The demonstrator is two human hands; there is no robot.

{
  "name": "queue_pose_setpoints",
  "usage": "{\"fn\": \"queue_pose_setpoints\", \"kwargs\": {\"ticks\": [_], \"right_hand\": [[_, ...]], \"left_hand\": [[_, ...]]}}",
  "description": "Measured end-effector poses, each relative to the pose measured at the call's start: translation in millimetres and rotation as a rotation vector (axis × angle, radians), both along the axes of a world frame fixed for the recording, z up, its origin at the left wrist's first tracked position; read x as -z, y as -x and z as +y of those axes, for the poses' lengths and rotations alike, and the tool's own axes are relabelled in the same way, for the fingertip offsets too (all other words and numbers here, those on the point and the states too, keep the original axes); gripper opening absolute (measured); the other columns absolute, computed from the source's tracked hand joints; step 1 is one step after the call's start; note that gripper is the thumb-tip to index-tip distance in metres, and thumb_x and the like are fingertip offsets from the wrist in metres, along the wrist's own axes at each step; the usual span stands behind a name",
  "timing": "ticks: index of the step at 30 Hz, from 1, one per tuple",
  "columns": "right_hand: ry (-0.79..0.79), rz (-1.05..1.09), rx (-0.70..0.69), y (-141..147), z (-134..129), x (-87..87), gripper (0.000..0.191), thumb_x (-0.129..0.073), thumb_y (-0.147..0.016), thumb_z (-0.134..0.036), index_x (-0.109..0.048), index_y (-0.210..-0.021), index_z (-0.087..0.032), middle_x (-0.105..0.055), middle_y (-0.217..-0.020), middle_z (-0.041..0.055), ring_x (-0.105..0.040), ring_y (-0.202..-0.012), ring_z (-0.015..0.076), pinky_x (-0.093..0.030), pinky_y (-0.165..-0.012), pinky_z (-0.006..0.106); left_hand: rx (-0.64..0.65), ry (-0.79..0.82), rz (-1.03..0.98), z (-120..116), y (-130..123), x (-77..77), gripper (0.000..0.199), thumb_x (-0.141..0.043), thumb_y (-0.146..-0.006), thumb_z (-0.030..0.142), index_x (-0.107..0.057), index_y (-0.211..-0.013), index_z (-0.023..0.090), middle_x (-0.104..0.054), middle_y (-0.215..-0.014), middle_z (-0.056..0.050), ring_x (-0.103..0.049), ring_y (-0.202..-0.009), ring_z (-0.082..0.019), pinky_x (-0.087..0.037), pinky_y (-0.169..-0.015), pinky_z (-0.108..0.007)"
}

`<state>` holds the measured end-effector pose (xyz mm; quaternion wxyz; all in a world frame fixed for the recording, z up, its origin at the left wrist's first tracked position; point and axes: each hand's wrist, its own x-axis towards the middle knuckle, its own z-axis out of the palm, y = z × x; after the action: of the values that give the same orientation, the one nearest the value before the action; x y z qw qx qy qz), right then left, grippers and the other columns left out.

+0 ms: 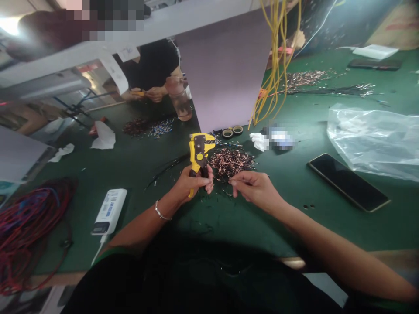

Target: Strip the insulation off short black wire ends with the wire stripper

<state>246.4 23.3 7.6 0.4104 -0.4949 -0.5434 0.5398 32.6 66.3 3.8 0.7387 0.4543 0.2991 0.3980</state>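
Observation:
Yellow-and-black wire strippers stand upright in my left hand, whose fingers wrap round the handles. Just to the right lies a pile of short wire pieces with copper-coloured ends on the green table. At the pile's near edge is my right hand, its thumb and forefinger pinched together; whatever they hold is too small to make out. A few dark wire pieces are scattered between and below my hands.
A phone and a clear plastic bag lie right. Two tape rolls sit behind the pile. A white power bank and red cable coils are left. Yellow wires hang behind. Another person's hands show across the table.

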Motion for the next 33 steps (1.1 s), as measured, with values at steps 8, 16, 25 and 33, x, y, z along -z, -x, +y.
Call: {"fn": "queue_pose_setpoints", "kwargs": {"ticks": [8, 16, 25, 33], "right_hand": [[0.022, -0.07, -0.08, 8.6, -4.8, 4.7, 0.014, -0.062, -0.079, -0.027, -0.069, -0.068, -0.02, -0.067, -0.055, 0.0, -0.041, -0.038, 0.0071, -0.032, -0.039, 0.024], [0.113, 0.013, -0.085, 7.4, -3.1, 6.5, 0.011, -0.068, -0.076, -0.03, -0.07, -0.074, -0.019, -0.068, -0.056, -0.0002, -0.042, -0.037, 0.0067, -0.032, -0.038, 0.024], [0.123, 0.062, -0.024, -2.4, 1.3, 6.6, 0.012, -0.072, -0.072, -0.03, -0.072, -0.069, -0.018, -0.058, -0.043, -0.0028, -0.037, -0.038, 0.0065, -0.026, -0.038, 0.022], [0.023, 0.179, 0.204, -10.2, 5.1, -2.2, 0.014, -0.075, -0.071, -0.032, -0.072, -0.073, -0.018, -0.066, -0.053, 0.0007, -0.042, -0.038, 0.0081, -0.031, -0.038, 0.026]], "left_hand": [[-0.006, -0.06, 0.106, -7.0, -4.0, 11.3, 0.034, -0.081, -0.067, 0.021, -0.058, -0.091, 0.013, -0.06, -0.074, 0.0, -0.058, -0.055, -0.012, -0.053, -0.054, -0.031], [-0.029, -0.093, 0.129, -4.5, -1.9, 14.2, 0.025, -0.073, -0.067, 0.015, -0.058, -0.087, 0.015, -0.059, -0.071, 0.001, -0.057, -0.054, -0.011, -0.052, -0.053, -0.029], [-0.023, -0.079, 0.109, 1.6, 1.4, 15.3, 0.023, -0.066, -0.064, 0.009, -0.057, -0.083, 0.015, -0.057, -0.068, 0.002, -0.053, -0.051, -0.01, -0.048, -0.05, -0.028], [0.136, -0.019, 0.04, 6.0, 7.3, 5.9, 0.04, -0.069, -0.058, 0.012, -0.061, -0.097, 0.013, -0.063, -0.08, -0.004, -0.061, -0.065, -0.017, -0.052, -0.063, -0.035]]}}
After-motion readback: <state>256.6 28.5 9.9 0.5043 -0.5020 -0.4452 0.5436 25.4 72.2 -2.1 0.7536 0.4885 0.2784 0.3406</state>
